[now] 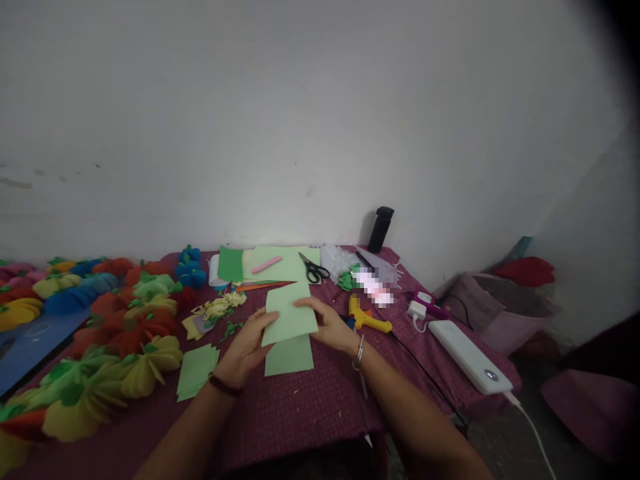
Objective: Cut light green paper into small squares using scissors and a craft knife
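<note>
Counter (330,407): maroon-draped, back edge against wall (300,133)
Bottle (380,232): far right corner, contents hidden
Left hand (246,350), right hand (333,327): both holding green paper (287,312)

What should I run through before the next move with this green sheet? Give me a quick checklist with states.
1. Sheet held on both sides: ok, the left hand and right hand both grip it.
2. Lower sheet fully in view: not ok, the held one hides its far part.
3. Stack at left squared up: not ok, its edges are uneven.
4. Scissors out of the hands: ok, they lie beyond the sheet.
5. Glue gun cool: cannot tell; it lies right of the right hand.
</note>
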A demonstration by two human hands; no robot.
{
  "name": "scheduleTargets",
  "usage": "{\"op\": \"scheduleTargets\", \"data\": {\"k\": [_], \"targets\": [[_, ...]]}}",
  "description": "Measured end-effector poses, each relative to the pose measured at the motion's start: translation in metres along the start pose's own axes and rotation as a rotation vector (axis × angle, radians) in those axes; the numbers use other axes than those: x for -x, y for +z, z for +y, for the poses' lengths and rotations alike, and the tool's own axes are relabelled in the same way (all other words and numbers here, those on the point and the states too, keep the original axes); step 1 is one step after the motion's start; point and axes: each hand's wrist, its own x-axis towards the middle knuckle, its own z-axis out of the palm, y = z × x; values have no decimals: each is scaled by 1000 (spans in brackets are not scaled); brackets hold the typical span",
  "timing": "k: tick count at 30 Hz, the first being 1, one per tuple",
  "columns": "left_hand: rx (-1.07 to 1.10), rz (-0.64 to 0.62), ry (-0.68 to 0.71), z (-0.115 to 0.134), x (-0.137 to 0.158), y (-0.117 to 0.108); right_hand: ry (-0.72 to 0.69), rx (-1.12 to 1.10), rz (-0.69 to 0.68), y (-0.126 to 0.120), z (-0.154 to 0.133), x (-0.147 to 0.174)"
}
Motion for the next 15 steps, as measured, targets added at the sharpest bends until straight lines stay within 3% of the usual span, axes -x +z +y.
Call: {"op": "scheduleTargets", "data": {"k": [5, 9, 15], "targets": [[86, -133, -199, -2, -7, 0, -23, 73, -57, 6, -8, 3], [142, -154, -136, -2, -15, -4, -5, 42, -95, 6, -8, 2], [109, -136, 27, -9, -13, 0, 170, -214, 208, 16, 10, 0]]}}
